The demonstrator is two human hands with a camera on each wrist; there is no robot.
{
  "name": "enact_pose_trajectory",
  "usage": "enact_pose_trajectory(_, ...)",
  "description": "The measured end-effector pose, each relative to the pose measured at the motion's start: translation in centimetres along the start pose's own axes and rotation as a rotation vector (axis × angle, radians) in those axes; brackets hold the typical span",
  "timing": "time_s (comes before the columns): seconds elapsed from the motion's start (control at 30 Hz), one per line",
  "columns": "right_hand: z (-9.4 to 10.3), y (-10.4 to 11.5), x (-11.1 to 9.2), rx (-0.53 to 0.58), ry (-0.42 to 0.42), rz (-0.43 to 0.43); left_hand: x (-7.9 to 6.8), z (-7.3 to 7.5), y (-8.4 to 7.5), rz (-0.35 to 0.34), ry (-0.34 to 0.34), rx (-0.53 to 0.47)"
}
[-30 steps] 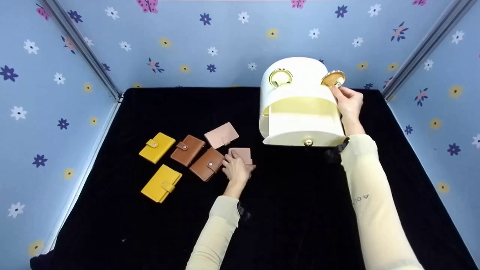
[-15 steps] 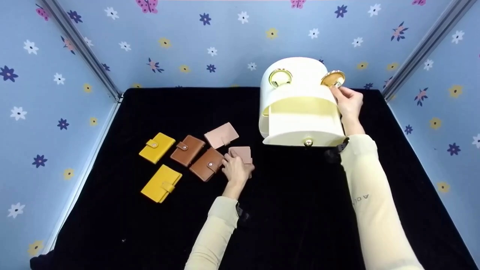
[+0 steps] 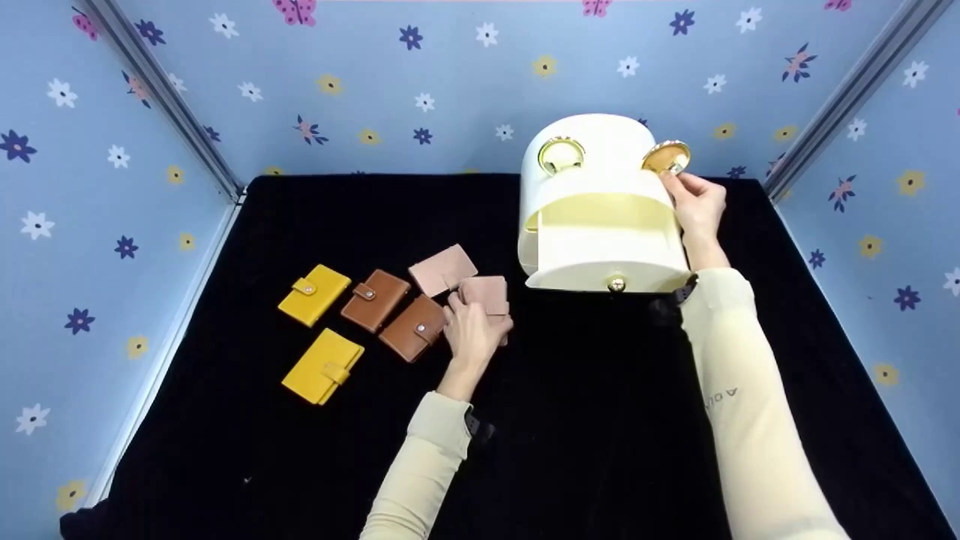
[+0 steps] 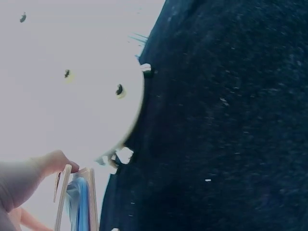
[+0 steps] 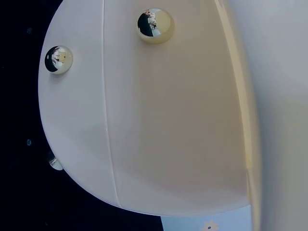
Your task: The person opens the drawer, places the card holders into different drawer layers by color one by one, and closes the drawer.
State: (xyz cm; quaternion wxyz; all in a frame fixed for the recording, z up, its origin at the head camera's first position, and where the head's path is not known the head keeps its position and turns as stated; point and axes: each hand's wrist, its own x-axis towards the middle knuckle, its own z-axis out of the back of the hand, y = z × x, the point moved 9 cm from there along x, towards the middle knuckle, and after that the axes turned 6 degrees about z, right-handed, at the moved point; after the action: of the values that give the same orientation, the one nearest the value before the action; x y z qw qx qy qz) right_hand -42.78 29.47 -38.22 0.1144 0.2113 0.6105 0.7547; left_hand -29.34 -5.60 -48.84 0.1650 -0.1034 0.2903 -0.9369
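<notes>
My left hand (image 3: 474, 330) grips a pink card wallet (image 3: 484, 292) above the black cloth. In the left wrist view the thumb presses the edge of this wallet (image 4: 91, 185), and bluish inner sleeves show between its covers. At the back right stands a rounded white drawer box (image 3: 600, 127) with a drawer (image 3: 611, 276) pulled out. My right hand (image 3: 697, 206) pinches the lower edge of a gold round piece (image 3: 667, 156) at the box's right side. In the right wrist view, gold ball knobs (image 5: 155, 25) sit on the white drawer fronts; the right hand is out of that view.
Left of my left hand lie another pink wallet (image 3: 442, 270), two brown wallets (image 3: 375, 301) and two yellow wallets (image 3: 313, 295). A second gold round piece (image 3: 561, 156) is on the box's left. Flowered blue panels (image 3: 450, 82) enclose the table's back and sides.
The pink wallet in my left hand has moved slightly away from me, towards the other pink wallet. My right hand has stayed at the gold round piece.
</notes>
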Motion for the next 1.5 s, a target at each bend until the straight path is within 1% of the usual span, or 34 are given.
enact_pose_trajectory(0.23, 0.0, 0.0, 0.1, -0.03, -0.004, 0.013, 0.0, 2.4, -1.1, -0.045, -0.014, -0.045)
enact_pose_trajectory(0.4, -0.1, 0.0, 0.1, -0.04, 0.002, 0.005, -0.1, 4.3, -2.5, -0.099, -0.06, -0.057)
enact_pose_trajectory(0.57, 0.0, -0.1, 0.1, -0.042, -0.002, 0.002, -0.3, 6.2, -4.1, -0.159, -0.075, -0.057)
enact_pose_trajectory(0.7, 0.1, -0.1, 0.0, -0.038, -0.007, 0.015, -0.4, 7.4, -5.3, -0.199, -0.093, -0.055)
enact_pose_trajectory(0.9, 0.2, -0.1, -0.1, -0.016, -0.012, 0.012, -0.3, 8.8, -7.4, -0.275, -0.102, -0.053)
enact_pose_trajectory(1.2, 0.2, -0.2, -0.1, -0.049, -0.003, -0.005, 0.0, 10.7, -11.2, -0.377, -0.106, -0.069)
enact_pose_trajectory(1.33, 0.1, -0.1, 0.0, -0.046, 0.0, -0.006, 0.3, 11.2, -12.7, -0.403, -0.117, -0.05)
enact_pose_trajectory(1.5, 0.0, -0.2, 0.0, -0.038, 0.006, -0.002, 0.6, 11.6, -14.4, -0.431, -0.134, -0.056)
